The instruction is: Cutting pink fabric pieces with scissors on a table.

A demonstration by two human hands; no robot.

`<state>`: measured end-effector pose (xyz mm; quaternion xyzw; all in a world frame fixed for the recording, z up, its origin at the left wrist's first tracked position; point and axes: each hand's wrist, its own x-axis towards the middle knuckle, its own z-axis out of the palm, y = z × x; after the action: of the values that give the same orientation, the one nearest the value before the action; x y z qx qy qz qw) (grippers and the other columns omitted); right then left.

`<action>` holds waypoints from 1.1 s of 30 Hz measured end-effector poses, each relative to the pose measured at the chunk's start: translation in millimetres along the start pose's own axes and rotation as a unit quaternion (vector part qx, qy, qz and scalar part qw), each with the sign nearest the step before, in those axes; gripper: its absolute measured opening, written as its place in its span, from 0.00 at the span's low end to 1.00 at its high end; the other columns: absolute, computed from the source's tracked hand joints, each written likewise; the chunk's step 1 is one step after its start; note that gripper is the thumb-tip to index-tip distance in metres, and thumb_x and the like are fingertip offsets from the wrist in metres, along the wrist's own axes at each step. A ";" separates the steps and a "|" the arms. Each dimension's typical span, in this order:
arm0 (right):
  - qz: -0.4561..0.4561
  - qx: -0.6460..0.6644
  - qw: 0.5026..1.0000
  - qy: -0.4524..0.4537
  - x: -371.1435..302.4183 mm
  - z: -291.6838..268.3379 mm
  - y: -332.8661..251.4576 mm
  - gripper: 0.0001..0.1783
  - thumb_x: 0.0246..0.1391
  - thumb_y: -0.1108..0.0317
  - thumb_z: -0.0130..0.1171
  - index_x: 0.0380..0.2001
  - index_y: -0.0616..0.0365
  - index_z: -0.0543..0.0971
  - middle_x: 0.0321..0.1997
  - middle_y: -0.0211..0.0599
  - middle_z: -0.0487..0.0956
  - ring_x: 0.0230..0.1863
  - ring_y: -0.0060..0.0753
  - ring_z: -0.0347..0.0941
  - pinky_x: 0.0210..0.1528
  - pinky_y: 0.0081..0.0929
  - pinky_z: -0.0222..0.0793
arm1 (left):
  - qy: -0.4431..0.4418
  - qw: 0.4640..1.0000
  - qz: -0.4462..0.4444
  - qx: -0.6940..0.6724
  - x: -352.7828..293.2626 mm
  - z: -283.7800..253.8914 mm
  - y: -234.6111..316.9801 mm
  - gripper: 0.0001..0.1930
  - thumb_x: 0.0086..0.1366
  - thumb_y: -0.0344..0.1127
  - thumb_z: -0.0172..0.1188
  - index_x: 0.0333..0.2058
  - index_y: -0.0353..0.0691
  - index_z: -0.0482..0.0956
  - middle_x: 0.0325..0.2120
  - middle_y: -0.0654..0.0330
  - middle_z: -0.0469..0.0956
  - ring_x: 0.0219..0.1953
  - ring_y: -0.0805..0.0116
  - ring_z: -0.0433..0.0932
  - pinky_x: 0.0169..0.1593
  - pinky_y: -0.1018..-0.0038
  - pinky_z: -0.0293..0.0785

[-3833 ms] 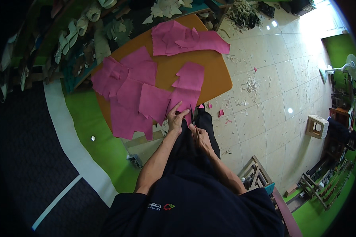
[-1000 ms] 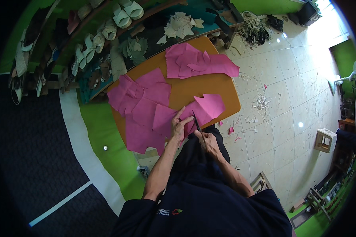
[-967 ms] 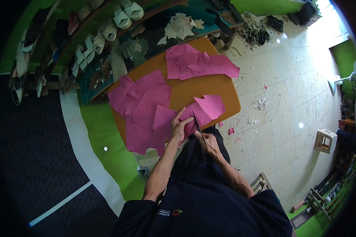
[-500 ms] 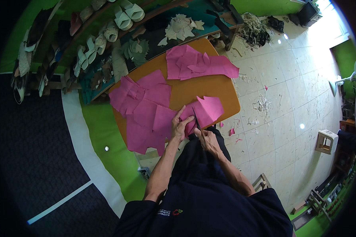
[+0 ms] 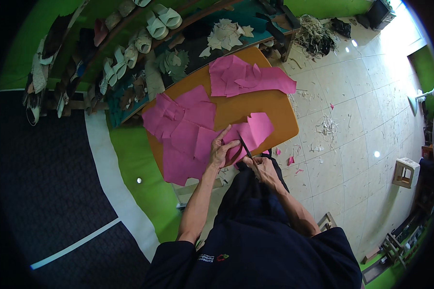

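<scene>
My left hand [image 5: 219, 150] grips a pink sheet [image 5: 259, 129] at the near edge of the orange-brown table [image 5: 232, 111], thumb on top and index finger stretched along it. In my right hand [image 5: 261, 168] are dark scissors [image 5: 247, 148], their blades at the sheet just right of my left thumb. Whether the blades are parted I cannot tell. To the left lies a spread of overlapping pink pieces [image 5: 185, 136], reaching under or beside my left hand. Farther off, another stack of pink pieces [image 5: 246, 79] rests on the table's far side.
Behind the table, a bench [image 5: 190, 61] carries white cut pieces [image 5: 225, 36] and grey-green ones [image 5: 173, 64]. Pale slippers [image 5: 163, 21] line a shelf at the far left. Scraps [image 5: 327, 125] litter the tiled floor on the right, with a small stool [image 5: 406, 172] beyond.
The view has shifted slightly, moving the scene to the right in the picture. The sheet's free part sits turned a little differently beside the scissors. Both hands keep their holds.
</scene>
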<state>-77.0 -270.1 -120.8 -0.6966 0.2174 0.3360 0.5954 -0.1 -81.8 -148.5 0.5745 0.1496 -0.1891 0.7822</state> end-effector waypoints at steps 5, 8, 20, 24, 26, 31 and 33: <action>-0.025 0.012 0.999 -0.015 -6.4 -5.8 -8.0 0.37 0.49 0.29 0.61 0.17 0.58 0.78 0.13 0.27 0.64 0.19 0.22 0.59 0.24 0.30 0.53 | -0.007 1.000 -0.005 0.013 7.7 -9.3 5.2 0.38 0.53 0.18 0.69 0.64 0.37 0.68 0.57 0.60 0.74 0.56 0.71 0.73 0.62 0.74 0.70; -0.049 0.013 0.999 -0.021 -12.5 -7.9 -20.0 0.37 0.51 0.30 0.61 0.17 0.59 0.76 0.13 0.27 0.64 0.19 0.22 0.60 0.24 0.30 0.54 | 0.003 0.999 0.029 0.014 9.2 -8.3 6.1 0.37 0.54 0.18 0.68 0.64 0.38 0.69 0.60 0.62 0.72 0.61 0.71 0.70 0.64 0.73 0.69; -0.096 -0.013 0.995 -0.027 1.5 -24.4 -26.0 0.40 0.50 0.31 0.63 0.12 0.59 0.68 0.12 0.26 0.60 0.17 0.21 0.55 0.22 0.33 0.50 | -0.024 0.999 0.005 0.029 13.9 -5.8 18.6 0.40 0.52 0.19 0.70 0.65 0.39 0.68 0.63 0.61 0.69 0.63 0.72 0.67 0.65 0.74 0.66; -0.106 -0.060 0.992 -0.009 10.3 -33.2 -21.7 0.42 0.47 0.29 0.65 0.11 0.60 0.68 0.11 0.28 0.60 0.16 0.22 0.55 0.21 0.35 0.50 | -0.046 0.999 0.007 0.008 16.3 0.5 24.3 0.39 0.54 0.19 0.69 0.65 0.39 0.68 0.63 0.63 0.69 0.62 0.74 0.68 0.63 0.76 0.67; -0.115 -0.063 0.991 -0.004 12.1 -33.6 -20.5 0.42 0.47 0.29 0.64 0.11 0.61 0.67 0.10 0.29 0.60 0.16 0.23 0.55 0.20 0.36 0.50 | -0.027 0.999 0.025 0.006 17.3 2.4 24.3 0.38 0.54 0.20 0.70 0.65 0.39 0.69 0.60 0.62 0.72 0.59 0.74 0.71 0.61 0.77 0.69; -0.108 -0.043 0.993 0.005 14.7 -21.9 -13.1 0.37 0.49 0.32 0.65 0.14 0.56 0.69 0.12 0.26 0.64 0.15 0.21 0.62 0.17 0.29 0.56 | 0.128 0.990 0.024 -0.061 12.0 6.3 11.1 0.34 0.54 0.21 0.71 0.61 0.38 0.72 0.47 0.59 0.80 0.46 0.74 0.79 0.54 0.79 0.75; -0.115 -0.033 0.993 0.002 19.5 -19.7 -11.8 0.37 0.49 0.33 0.65 0.14 0.56 0.69 0.12 0.26 0.65 0.14 0.21 0.62 0.16 0.28 0.56 | 0.171 0.979 0.032 -0.109 11.5 18.4 9.9 0.32 0.54 0.22 0.72 0.59 0.39 0.75 0.40 0.59 0.82 0.38 0.73 0.81 0.48 0.79 0.78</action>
<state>-51.3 -285.1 -125.6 -0.7372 0.1261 0.2712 0.6059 15.0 -98.2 -139.9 0.5138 0.2827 -0.0456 0.8087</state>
